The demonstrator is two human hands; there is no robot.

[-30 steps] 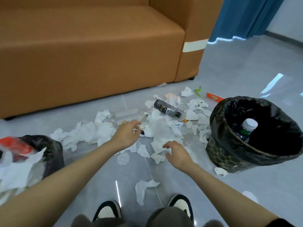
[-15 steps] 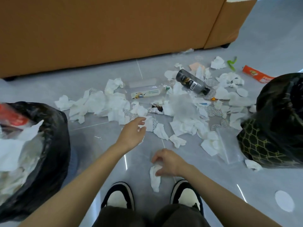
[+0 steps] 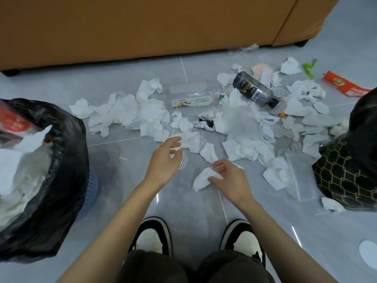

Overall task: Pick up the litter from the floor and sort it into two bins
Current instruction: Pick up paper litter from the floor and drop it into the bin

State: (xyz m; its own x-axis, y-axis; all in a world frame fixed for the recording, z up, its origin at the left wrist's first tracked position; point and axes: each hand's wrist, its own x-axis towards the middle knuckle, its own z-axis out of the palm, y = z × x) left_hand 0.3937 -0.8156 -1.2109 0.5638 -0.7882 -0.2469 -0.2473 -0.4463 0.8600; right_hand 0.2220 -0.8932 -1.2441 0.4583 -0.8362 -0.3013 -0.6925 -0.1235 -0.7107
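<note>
Pinching a crumpled tissue (image 3: 204, 178) in the right hand (image 3: 230, 180), thumb and fingertips closed on its upper end, low over the tile well to the right of the left bin (image 3: 67, 180). Can't tell if it's off the floor yet. Left hand (image 3: 165, 160) a bit nearer the left bin, fingers spread loose, holding nothing.

Maybe halfway, at a guess. Left bin already heaped with tissue, but loads still lying farther out from it: tissue drifts, a clear bottle (image 3: 189, 97), a dark bottle (image 3: 254, 90), a red wrapper (image 3: 344, 84), a zip bag (image 3: 302, 176). Right bin (image 3: 346, 176) way across from the left bin, partly cut off by the frame.

Bare tile all the way over to the left bin, so probably an easy carry. Just mind the sagging liner edge.
</note>
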